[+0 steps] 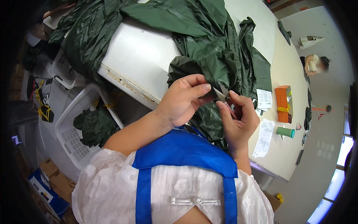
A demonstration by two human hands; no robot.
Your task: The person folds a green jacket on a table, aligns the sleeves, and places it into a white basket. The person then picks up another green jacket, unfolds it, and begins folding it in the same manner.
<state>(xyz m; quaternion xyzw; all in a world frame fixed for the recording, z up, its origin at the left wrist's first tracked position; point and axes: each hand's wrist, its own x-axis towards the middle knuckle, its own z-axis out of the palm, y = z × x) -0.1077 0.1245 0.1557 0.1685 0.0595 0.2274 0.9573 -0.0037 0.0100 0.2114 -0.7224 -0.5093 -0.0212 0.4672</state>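
A large dark green shiny garment (pixel 216 48) lies bunched over the white table (pixel 141 56). My left hand (pixel 184 99) pinches a fold of this green fabric at the table's near edge. My right hand (pixel 238 119) holds small metal thread snips (pixel 223 93), their blades pointing up at the pinched fold, close to my left thumb. Both hands sit just above my blue apron (pixel 186 149).
A white plastic basket (pixel 80 127) with more green fabric stands lower left, with a second basket (pixel 61 71) behind. On the table's right part lie paper sheets (pixel 264 136), an orange box (pixel 283 102) and a green cup (pixel 285 131). Another person (pixel 315 64) sits far right.
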